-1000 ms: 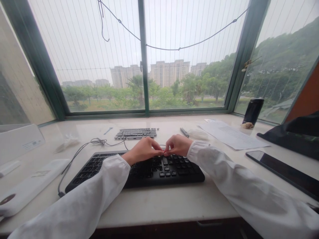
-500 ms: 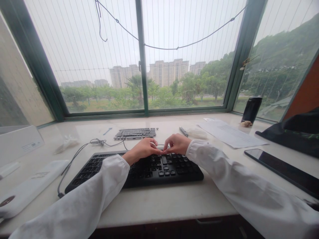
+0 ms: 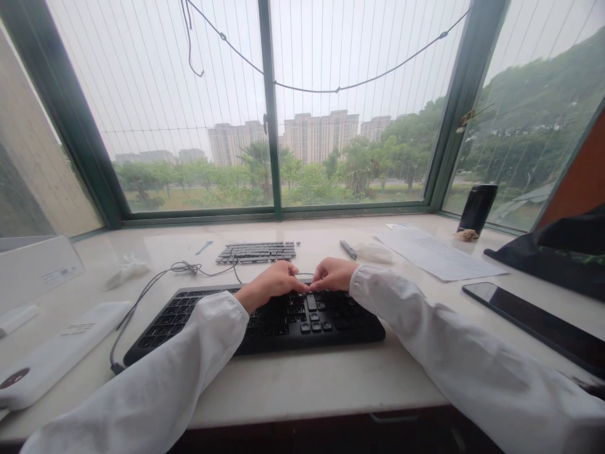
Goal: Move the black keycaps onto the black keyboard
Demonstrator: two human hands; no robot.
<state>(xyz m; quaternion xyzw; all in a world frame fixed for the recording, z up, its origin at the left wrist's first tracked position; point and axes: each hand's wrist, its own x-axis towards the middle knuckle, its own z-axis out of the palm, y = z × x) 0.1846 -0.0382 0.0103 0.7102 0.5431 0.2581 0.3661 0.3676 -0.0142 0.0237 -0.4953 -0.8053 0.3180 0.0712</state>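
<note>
A black keyboard (image 3: 316, 337) lies across the front of the white counter, most of its left part showing open key sockets and some caps seated at its right. Over its upper middle, my left hand (image 3: 274, 285) has its fingers pinched together at the tips. My right hand (image 3: 334, 275) meets it there, thumb and forefinger pinched, the fingertips of both hands almost touching. Whatever lies between the fingertips is too small or hidden to make out. Behind my hands, loose keycaps (image 3: 258, 252) are laid out in keyboard-like rows.
A looped cable (image 3: 186, 268) runs at the left, near a white box (image 3: 40, 268) and a white flat packet (image 3: 66, 353). To the right are a black pen-like tool (image 3: 348, 250), paper sheets (image 3: 439, 255), a phone (image 3: 534, 321), a dark can (image 3: 477, 210) and black fabric (image 3: 558, 252).
My right hand has shifted slightly left, its fingers curled a little closer. My left hand stays in nearly the same place at the upper middle of the keyboard.
</note>
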